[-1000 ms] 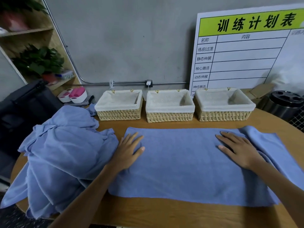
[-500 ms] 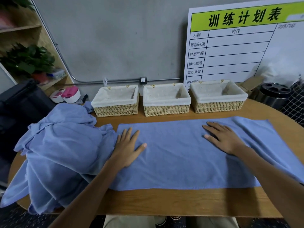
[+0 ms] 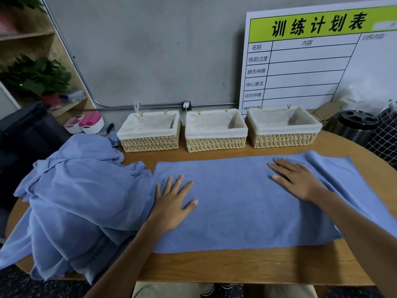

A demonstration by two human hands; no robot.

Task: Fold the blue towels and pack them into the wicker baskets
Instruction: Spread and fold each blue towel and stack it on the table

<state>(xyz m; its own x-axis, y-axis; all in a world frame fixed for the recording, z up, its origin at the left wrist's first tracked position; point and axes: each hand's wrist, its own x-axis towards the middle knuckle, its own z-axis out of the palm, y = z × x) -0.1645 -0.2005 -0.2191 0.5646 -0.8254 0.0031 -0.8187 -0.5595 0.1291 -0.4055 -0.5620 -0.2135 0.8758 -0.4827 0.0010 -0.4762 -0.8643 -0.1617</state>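
A blue towel (image 3: 234, 203) lies spread flat across the wooden table (image 3: 247, 267). My left hand (image 3: 173, 201) rests flat on its left end, fingers spread. My right hand (image 3: 297, 181) presses flat on its right part, beside a raised fold running toward the right edge. A heap of crumpled blue towels (image 3: 75, 201) covers the table's left side and hangs over its edge. Three wicker baskets with white liners stand in a row at the back: left (image 3: 150, 144), middle (image 3: 216, 145), right (image 3: 283, 140). All three are empty.
A printed board (image 3: 311, 61) leans on the wall behind the baskets. A metal bin (image 3: 354, 127) stands off the table's right end. Pink-and-white containers (image 3: 86, 124) and a shelf with a plant (image 3: 36, 76) are at back left.
The view has shifted slightly. My right hand has slid a little leftward and inward over the towel; my left hand stays flat at the left end.
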